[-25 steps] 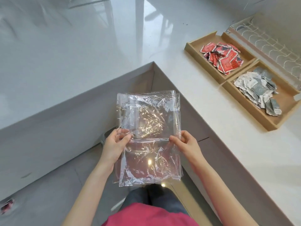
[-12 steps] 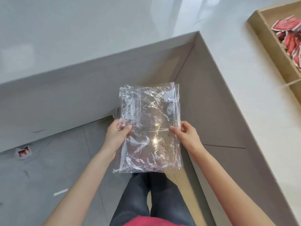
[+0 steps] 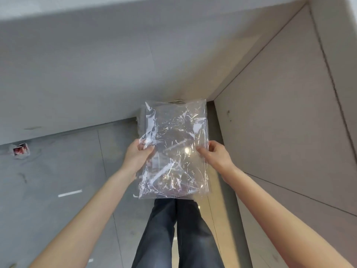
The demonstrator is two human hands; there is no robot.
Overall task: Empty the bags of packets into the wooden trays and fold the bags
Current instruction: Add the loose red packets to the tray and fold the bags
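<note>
Left hand (image 3: 137, 155) and right hand (image 3: 215, 156) pinch opposite edges of the clear bags (image 3: 174, 149) (empty, crinkled); the slippery film could slide loose and drop onto the floor (image 3: 58, 171) below the bags.

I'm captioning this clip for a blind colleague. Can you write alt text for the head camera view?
Both hands hold a crinkled clear plastic bag flat above the grey floor, the left hand and right hand each pinching a side edge. The person's dark jeans show below, and a red packet lies on the floor at left.
</note>
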